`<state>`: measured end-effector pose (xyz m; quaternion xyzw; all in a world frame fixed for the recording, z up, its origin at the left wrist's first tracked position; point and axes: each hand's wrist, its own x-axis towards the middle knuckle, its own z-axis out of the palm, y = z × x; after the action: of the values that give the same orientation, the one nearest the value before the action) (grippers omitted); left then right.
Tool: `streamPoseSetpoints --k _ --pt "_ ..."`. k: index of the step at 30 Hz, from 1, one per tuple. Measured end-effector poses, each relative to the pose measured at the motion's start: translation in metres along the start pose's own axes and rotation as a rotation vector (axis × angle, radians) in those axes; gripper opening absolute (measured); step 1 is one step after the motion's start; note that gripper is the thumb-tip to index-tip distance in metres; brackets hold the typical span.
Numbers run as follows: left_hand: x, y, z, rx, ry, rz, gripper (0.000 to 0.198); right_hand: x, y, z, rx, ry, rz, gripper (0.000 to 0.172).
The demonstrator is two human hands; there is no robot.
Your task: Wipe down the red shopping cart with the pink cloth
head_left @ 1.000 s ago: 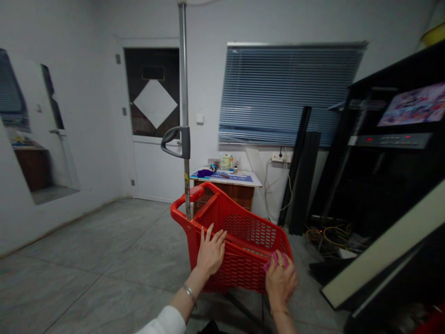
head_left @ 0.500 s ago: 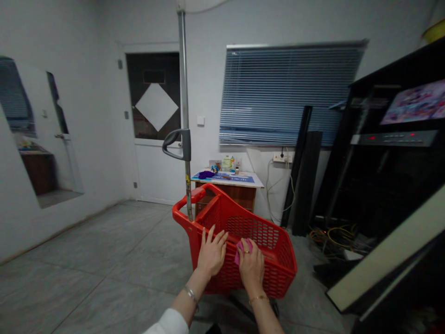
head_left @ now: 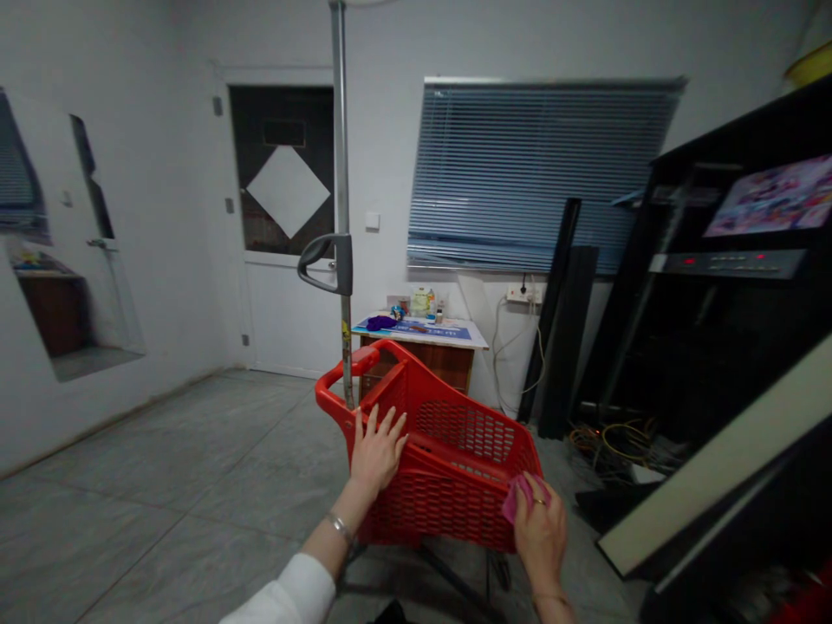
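Note:
A red plastic shopping cart [head_left: 448,511] with slotted basket walls stands in front of me. My left hand [head_left: 378,452] lies on its near rim, close to the handle end, with the fingers spread. At the front right corner of the basket, my right hand [head_left: 541,524] grips a pink cloth [head_left: 517,499] and presses it to the rim. Part of the cloth is hidden under the fingers. A metal pole [head_left: 341,156] with a grey loop handle [head_left: 325,263] rises at the cart's handle end.
Behind the cart, a small desk [head_left: 477,338] carries a purple cloth [head_left: 380,322] and several bottles. To the right are a leaning pale board [head_left: 708,468], coiled cables [head_left: 624,438] and a dark rack with a lit screen [head_left: 770,199]. A white door [head_left: 286,316] stands at the back left.
My right hand has slid the pink cloth rightward along the near rim to the front corner. My left hand remains on the rim, slightly nearer the handle end.

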<state>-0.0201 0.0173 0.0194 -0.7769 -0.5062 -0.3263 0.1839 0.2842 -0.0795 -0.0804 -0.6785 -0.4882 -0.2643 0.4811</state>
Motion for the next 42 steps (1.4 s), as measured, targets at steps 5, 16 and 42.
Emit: streamPoseSetpoints --k 5,16,42 --pt "-0.001 0.001 -0.001 -0.006 -0.027 0.006 0.040 0.001 -0.052 0.016 -0.051 0.047 0.081 0.048" --pt "0.001 -0.007 0.001 0.004 -0.044 0.047 0.041 0.018 -0.169 0.044 0.005 -0.259 -0.172 0.033" --pt "0.009 -0.030 0.005 0.036 -0.081 0.111 0.047 0.016 -0.177 0.057 0.015 -0.219 -0.140 0.034"
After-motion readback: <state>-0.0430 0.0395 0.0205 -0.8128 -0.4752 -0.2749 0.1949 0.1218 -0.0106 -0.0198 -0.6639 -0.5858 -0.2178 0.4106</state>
